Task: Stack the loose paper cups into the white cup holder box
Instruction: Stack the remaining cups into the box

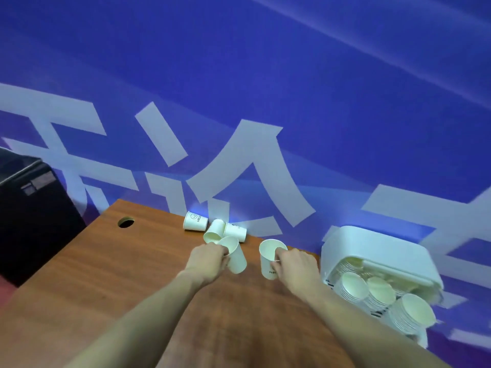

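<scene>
Gripping 2 cups (237, 257), both hands (207, 261).

You're working over a reddish-brown wood-grain table (101, 274) with a round cable hole (126, 222) cut near its far left corner. Behind it, running the full width of the view, stands a blue-purple backdrop wall (265, 75) printed with large pale lavender characters (247, 166), their lower strokes cut off by the table's far edge. To your left, just beside the table's left edge, sits a black box-shaped cabinet (34, 221) bearing small grey labels (39, 181) too blurred to read.
</scene>
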{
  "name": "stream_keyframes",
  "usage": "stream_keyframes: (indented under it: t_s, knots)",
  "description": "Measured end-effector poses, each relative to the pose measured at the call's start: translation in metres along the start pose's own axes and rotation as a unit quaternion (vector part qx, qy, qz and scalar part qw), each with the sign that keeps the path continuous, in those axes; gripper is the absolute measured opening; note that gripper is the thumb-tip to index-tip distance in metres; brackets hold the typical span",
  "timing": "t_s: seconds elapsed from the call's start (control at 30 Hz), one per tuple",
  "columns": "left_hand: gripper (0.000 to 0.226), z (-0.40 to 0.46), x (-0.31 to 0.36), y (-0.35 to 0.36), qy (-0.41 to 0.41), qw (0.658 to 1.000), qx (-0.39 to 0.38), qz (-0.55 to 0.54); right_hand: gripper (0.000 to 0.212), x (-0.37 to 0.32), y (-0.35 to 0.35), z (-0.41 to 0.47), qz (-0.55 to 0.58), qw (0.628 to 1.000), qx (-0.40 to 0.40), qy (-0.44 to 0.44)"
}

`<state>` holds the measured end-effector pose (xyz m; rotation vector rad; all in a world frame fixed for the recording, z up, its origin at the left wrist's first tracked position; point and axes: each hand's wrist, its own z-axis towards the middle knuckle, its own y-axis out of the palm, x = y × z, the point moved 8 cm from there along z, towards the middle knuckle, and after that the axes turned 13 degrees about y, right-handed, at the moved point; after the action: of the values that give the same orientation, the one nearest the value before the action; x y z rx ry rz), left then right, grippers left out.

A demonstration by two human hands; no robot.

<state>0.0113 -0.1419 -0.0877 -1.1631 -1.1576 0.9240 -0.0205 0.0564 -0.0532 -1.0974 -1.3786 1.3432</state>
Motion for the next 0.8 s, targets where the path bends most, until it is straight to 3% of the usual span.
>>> stream_keyframes:
  t_s: [0.43, 0.8]
  knots:
    - [0.024, 0.047, 0.219, 0.01, 0.208, 0.977, -0.048, 0.012, 0.028, 0.197, -0.014, -0.089, 0.027, 0.994, 0.024, 0.104]
    - [0.029, 0.073, 0.362, 0.015, 0.292, 0.955, -0.027, 0.039, 0.024, 0.334, -0.037, -0.139, 0.017, 0.977, 0.08, 0.198]
